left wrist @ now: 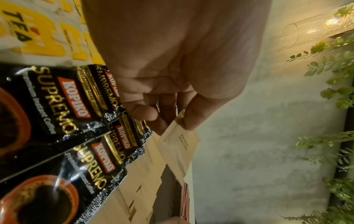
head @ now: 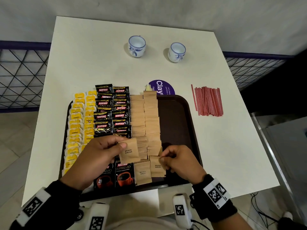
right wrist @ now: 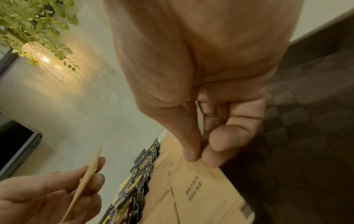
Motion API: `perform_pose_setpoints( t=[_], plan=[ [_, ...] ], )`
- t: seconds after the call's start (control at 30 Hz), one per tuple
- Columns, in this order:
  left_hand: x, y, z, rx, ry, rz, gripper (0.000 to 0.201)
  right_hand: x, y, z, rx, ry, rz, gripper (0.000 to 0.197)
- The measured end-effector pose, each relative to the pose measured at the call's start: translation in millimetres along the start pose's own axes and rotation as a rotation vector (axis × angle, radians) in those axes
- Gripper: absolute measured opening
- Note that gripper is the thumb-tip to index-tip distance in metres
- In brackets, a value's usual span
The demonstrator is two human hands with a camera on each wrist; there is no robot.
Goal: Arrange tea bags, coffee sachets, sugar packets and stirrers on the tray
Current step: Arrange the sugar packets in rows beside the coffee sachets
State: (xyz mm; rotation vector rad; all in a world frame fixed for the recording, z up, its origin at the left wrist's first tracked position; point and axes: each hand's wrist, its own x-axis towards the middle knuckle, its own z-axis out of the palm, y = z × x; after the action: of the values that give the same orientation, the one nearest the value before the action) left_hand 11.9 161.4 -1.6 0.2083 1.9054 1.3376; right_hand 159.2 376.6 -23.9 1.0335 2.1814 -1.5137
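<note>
A dark brown tray carries columns of yellow tea bags, black coffee sachets and brown sugar packets. My left hand pinches one brown sugar packet lifted above the rows. My right hand pinches the top corner of another sugar packet lying at the near end of the right sugar column. The red stirrers lie in a pile on the white table, right of the tray.
Two blue-and-white cups stand at the far side of the table. A purple round sticker shows behind the tray. The tray's right strip is bare. Railings flank the table.
</note>
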Motion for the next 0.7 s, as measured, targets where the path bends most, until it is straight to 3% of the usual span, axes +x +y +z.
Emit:
perform_pose_setpoints(
  t=[0.2, 0.4, 0.7],
  plan=[
    [1, 10, 7, 0.139, -0.081, 0.024, 0.021, 3, -2, 4, 0.044, 0.031, -0.019, 0.011],
    [2, 22, 22, 0.314, -0.190, 0.144, 0.018, 7, -1, 4, 0.075, 0.034, -0.005, 0.011],
    [6, 31, 43, 0.336, -0.265, 0.105, 0.016, 8, 4, 1, 0.052, 0.075, -0.048, 0.005]
  ],
)
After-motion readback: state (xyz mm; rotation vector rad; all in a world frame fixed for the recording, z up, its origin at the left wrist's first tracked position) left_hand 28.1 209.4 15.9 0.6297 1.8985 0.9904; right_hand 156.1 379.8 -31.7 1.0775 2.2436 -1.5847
